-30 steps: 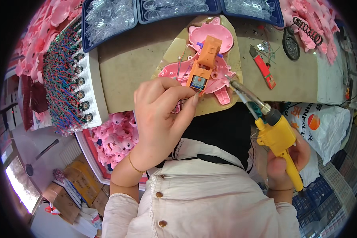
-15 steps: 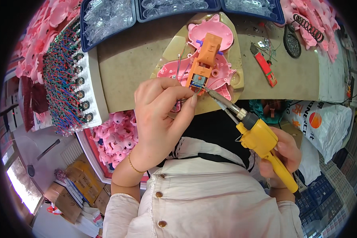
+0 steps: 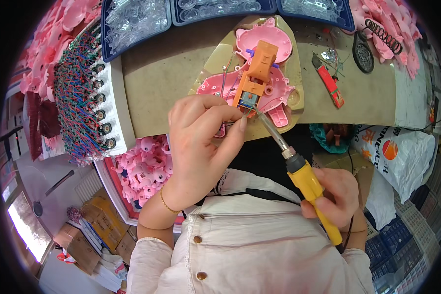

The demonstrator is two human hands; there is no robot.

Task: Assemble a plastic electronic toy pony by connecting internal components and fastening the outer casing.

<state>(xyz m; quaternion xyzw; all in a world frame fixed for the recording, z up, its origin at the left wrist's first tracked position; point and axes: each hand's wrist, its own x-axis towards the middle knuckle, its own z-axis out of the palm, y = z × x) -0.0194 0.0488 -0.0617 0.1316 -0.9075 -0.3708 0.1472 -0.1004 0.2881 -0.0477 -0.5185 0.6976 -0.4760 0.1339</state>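
Observation:
My right hand (image 3: 339, 193) is wrapped round the yellow handle of a soldering iron (image 3: 306, 182), which slants up and to the left. Its metal tip meets the lower end of an orange plastic gearbox (image 3: 263, 61), beside a small motor (image 3: 249, 100). Close by, my left hand (image 3: 201, 139) is pinched at the same end, thumb and forefinger on a thin wire (image 3: 244, 113). Beneath the gearbox lies an open pink toy shell (image 3: 215, 85), resting in a yellowish moulded fixture (image 3: 208, 68). Thin wires run across the shell.
Blue trays (image 3: 174, 22) of clear plastic parts line the back. A white rack (image 3: 120, 105) with bundled wires stands left, above a bin of pink toy parts (image 3: 144, 169). Right of the fixture lie a red cutter knife (image 3: 329, 84) and a black oval dish (image 3: 363, 53).
The soldering iron has rolled and steepened in my right hand, its handle moving left and down. Its tip stays at the motor end. My left hand keeps its pinch.

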